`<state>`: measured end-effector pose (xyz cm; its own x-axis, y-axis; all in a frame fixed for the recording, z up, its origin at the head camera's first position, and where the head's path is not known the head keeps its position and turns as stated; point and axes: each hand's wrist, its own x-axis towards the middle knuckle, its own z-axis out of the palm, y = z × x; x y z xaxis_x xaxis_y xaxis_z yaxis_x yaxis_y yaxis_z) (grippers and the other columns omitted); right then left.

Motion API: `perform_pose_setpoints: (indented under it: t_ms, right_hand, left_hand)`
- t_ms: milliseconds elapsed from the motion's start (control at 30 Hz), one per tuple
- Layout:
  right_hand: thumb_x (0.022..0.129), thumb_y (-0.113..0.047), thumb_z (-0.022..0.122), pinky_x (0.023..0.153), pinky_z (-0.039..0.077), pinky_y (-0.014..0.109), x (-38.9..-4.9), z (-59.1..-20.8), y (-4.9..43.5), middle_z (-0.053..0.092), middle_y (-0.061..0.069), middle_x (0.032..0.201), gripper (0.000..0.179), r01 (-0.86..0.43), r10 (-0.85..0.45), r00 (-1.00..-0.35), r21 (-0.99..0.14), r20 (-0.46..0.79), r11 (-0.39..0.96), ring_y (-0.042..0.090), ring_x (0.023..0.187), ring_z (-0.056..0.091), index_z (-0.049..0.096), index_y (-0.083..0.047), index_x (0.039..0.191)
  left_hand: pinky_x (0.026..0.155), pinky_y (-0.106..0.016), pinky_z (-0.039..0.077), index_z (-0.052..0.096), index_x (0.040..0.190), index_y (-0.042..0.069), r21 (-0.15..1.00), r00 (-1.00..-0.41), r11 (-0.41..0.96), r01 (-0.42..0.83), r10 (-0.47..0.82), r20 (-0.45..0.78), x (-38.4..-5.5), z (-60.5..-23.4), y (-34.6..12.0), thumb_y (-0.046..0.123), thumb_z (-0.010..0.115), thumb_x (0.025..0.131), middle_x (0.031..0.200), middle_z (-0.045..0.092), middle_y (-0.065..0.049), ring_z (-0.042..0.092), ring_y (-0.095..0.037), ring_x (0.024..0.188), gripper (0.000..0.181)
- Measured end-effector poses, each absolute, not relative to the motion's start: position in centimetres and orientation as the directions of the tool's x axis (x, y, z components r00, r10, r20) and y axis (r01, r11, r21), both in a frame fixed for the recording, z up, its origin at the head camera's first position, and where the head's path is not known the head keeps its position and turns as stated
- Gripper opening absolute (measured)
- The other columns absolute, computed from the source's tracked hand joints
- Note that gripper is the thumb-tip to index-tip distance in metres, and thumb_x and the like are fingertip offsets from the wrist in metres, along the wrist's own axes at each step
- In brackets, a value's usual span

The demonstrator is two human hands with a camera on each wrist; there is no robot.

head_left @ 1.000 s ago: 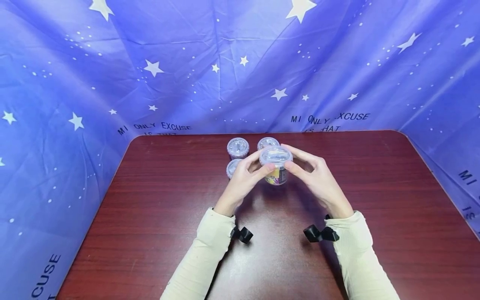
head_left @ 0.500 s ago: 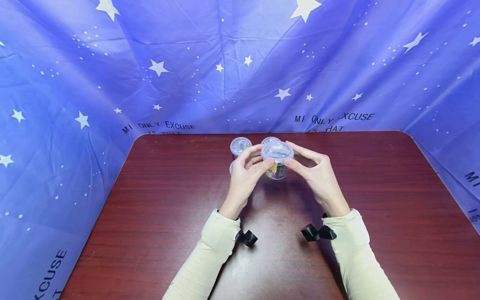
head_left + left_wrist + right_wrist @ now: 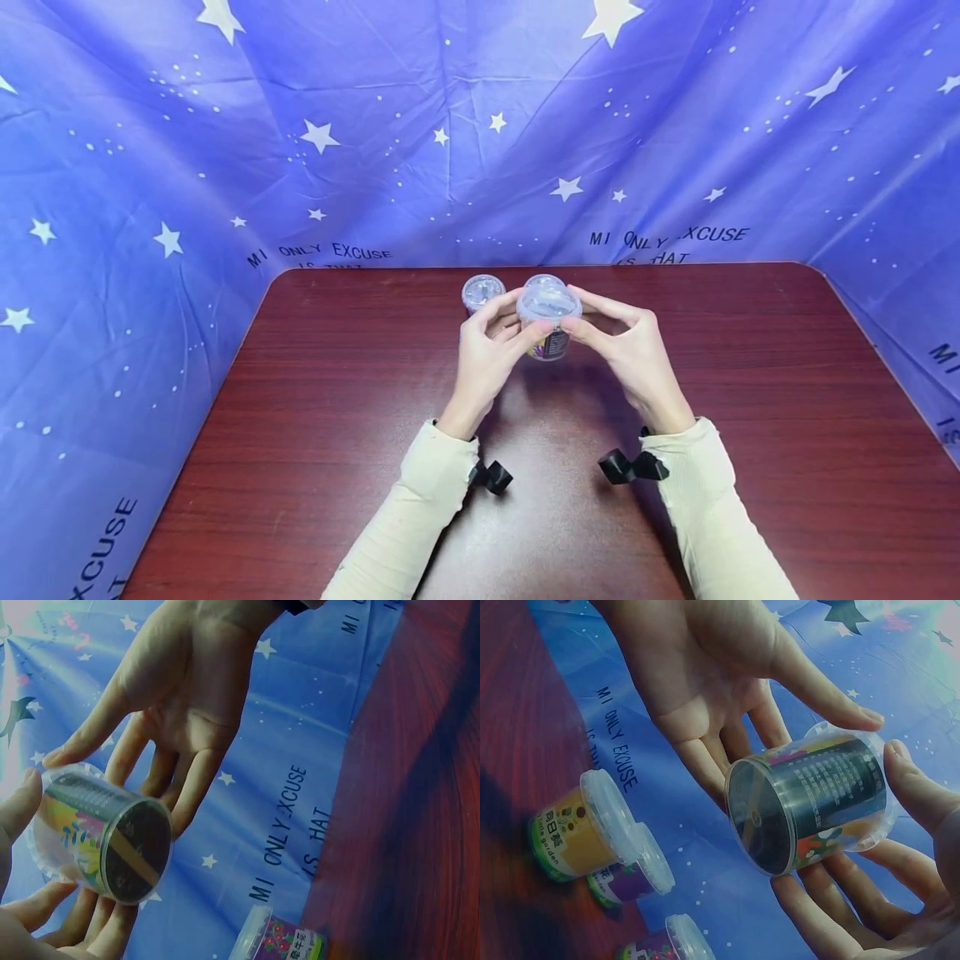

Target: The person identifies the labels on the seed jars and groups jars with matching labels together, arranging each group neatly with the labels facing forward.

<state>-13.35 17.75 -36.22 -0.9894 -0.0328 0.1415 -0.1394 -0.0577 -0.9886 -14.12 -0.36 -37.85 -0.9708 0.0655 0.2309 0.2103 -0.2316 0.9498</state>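
A clear lidded plastic tub is held up over the table between both hands. Its colourful label has a dark panel of small print, clearest on the tub in the right wrist view. My left hand grips its left side, thumb on the near side below the lid. My right hand mirrors that grip on the right side. In the left wrist view the tub tilts so that its dark base shows, with a tan stripe across it.
Behind the hands stand more lidded tubs: a yellow-labelled tub, a purple-labelled tub and a red-flowered tub. The head view hides one behind the left hand. A starry blue cloth borders the brown table.
Between the fingers the tub has turned slightly, bringing more of the dark printed panel to the front. The left hand now covers the nearer left tub, and the head view has shifted a little.
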Motion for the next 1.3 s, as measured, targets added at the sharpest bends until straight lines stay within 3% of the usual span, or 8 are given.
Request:
perform_pose_setpoints:
  t_ms: [133,367,667,900,1300]
  right_hand:
    - [0.085,-0.012,0.08,0.083,0.056,0.021,-13.3,-36.0,18.1,0.074,0.003,0.108,0.048,-0.133,-0.057,-0.989,-0.99,0.135,-0.039,0.013,0.1,0.068,0.066,-0.007,0.13]
    - [0.087,-0.02,0.078,0.089,0.053,0.024,-13.3,-35.9,18.4,0.071,0.003,0.121,0.049,-0.095,-0.139,-0.987,-0.994,0.085,0.061,0.018,0.111,0.065,0.064,-0.015,0.134]
    - [0.094,-0.012,0.069,0.093,0.054,0.025,-13.4,-36.3,18.2,0.065,0.003,0.129,0.053,-0.071,-0.259,-0.963,-0.997,0.07,-0.004,0.013,0.115,0.064,0.052,-0.01,0.145]
    - [0.091,-0.009,0.071,0.085,0.058,0.029,-13.6,-36.5,17.8,0.071,0.002,0.119,0.055,-0.081,-0.195,-0.976,-0.993,0.096,-0.082,0.014,0.102,0.07,0.051,-0.001,0.142]
    - [0.086,-0.01,0.078,0.086,0.058,0.026,-13.7,-36.7,17.6,0.069,0.009,0.124,0.055,-0.127,-0.064,-0.989,-0.991,0.13,-0.051,0.013,0.106,0.069,0.059,-0.004,0.136]
  left_hand:
    - [0.094,-0.033,0.056,0.065,0.127,0.003,0.956,-0.969,-0.22,0.196,0.104,0.223,-14.3,-37.7,-0.9,0.004,0.079,0.083,0.117,0.069,-0.014,0.067,-0.017,0.102,0.047]
    - [0.093,-0.035,0.057,0.066,0.126,0.005,0.962,-0.962,-0.207,0.178,0.169,0.215,-14.4,-37.8,-1.9,0.005,0.079,0.083,0.117,0.069,-0.012,0.066,-0.024,0.107,0.045]
    - [0.094,-0.034,0.055,0.065,0.129,0.005,0.972,-0.949,-0.182,0.148,0.25,0.191,-14.9,-38.2,-2.6,0.009,0.076,0.087,0.123,0.067,-0.011,0.065,-0.018,0.105,0.044]
    - [0.093,-0.03,0.055,0.063,0.131,0.005,0.975,-0.962,-0.189,0.12,0.219,0.161,-15.1,-38.2,-2.2,0.012,0.076,0.088,0.125,0.065,-0.011,0.065,-0.016,0.103,0.045]
    - [0.094,-0.031,0.055,0.061,0.128,0.003,0.973,-0.973,-0.178,0.149,0.147,0.176,-14.9,-38.5,-1.2,0.007,0.077,0.086,0.122,0.065,-0.014,0.065,-0.021,0.109,0.045]
